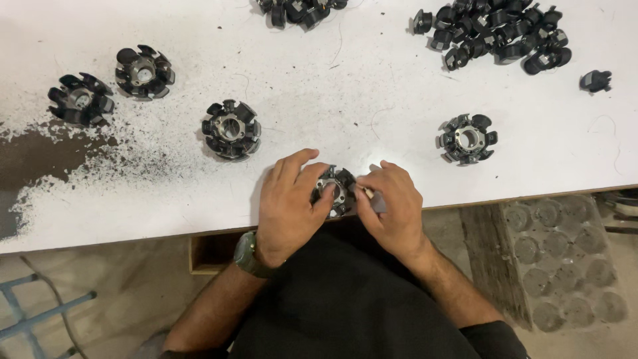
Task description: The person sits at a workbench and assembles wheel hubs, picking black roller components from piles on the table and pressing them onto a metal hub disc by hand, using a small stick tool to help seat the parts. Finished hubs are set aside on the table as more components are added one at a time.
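A round metal stator core with black plastic pole caps (334,187) lies at the near edge of the white table (332,86). My left hand (287,206) wraps around its left side, thumb on the central ring. My right hand (393,206) presses against its right side and pinches a small pale piece between thumb and fingers. A watch sits on my left wrist.
Several similar capped cores (230,129) (468,138) (143,71) (80,99) rest on the table. A heap of loose black caps (495,34) lies at the far right, one stray cap (595,80) beside it, another heap (299,11) at the top. Worn dark patch at left.
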